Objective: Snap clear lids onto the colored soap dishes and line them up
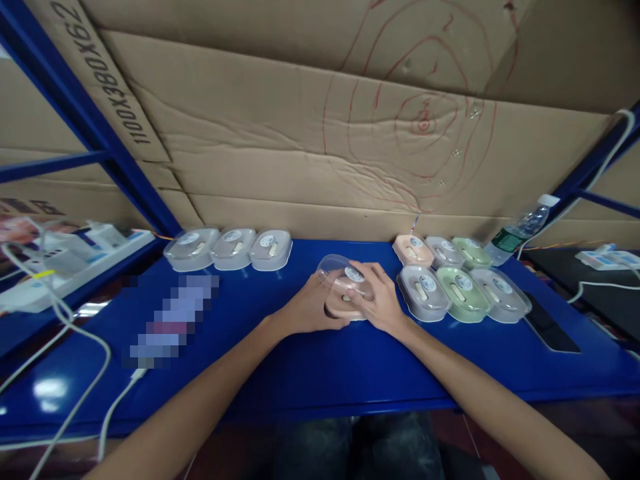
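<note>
At the middle of the blue shelf, both hands hold a small peach plastic container (344, 308) with a clear lid (334, 267). My left hand (304, 308) wraps round its left side and near edge. On the lid lies the thumb of my right hand (383, 297), while its other fingers curl over the far right side. A round white label and a small cream tab show through or on the lid. The lid sticks out past the peach part at the far left; whether it sits fully down I cannot tell.
Three grey lidded containers (231, 250) stand in a row at the back left. Several peach, grey and green containers (463, 293) form two rows at right, by a water bottle (517, 230) and a black flat slab (553, 327). A blurred-out phone-like object (175, 320) with a white cable lies left.
</note>
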Tool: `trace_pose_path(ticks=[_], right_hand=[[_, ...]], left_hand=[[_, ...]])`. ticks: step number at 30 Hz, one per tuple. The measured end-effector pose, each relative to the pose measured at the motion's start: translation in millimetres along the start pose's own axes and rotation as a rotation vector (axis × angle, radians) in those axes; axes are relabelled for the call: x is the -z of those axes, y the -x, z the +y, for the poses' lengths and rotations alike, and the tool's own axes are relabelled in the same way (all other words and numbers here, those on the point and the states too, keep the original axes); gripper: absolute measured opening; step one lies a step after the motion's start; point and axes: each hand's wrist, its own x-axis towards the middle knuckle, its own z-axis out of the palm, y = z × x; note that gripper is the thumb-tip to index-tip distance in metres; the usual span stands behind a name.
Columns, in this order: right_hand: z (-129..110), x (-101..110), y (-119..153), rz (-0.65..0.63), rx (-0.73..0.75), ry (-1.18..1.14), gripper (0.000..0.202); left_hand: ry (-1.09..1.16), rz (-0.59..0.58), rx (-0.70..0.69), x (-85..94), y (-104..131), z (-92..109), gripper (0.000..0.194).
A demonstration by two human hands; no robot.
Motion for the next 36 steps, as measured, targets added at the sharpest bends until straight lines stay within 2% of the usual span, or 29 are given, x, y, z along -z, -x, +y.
trace_pose_path(ticks=[2, 6, 9, 15, 20, 25, 30, 36], right_hand=[[-1, -1, 0, -0.008, 0.008, 0.017, 0.059], [-1, -2, 2, -0.042, 0.039, 0.051, 0.055], [0, 0, 3, -0.074, 0.087, 0.080, 0.057], [2, 1, 6, -0.109, 0.133, 0.120, 0.059], [5, -1, 4, -0.058, 0.098, 0.083, 0.057], [-3, 2, -3, 0.014, 0.011, 0.031, 0.050], [-6, 6, -10, 0.103, -0.047, -0.022, 0.048], [-1, 12, -15, 0.230, -0.183, -0.141, 0.055]], left_hand=[[-0.039, -0.007, -0.030, 0.4, -2, 3, 0.075], [-0.034, 0.028, -0.062, 0.2, -3, 7, 0.080], [-0.115, 0.013, -0.092, -1.1, -2, 5, 0.069], [-0.079, 0.033, -0.101, -1.2, -1, 0, 0.076], [-0.023, 0.032, -0.080, -1.6, 0, -3, 0.086], [0.018, 0.034, 0.072, -4.2, 6, -8, 0.100], [0.048, 0.044, 0.155, -2.9, 8, -9, 0.120], [0.067, 0.053, 0.148, 1.8, 7, -7, 0.139]])
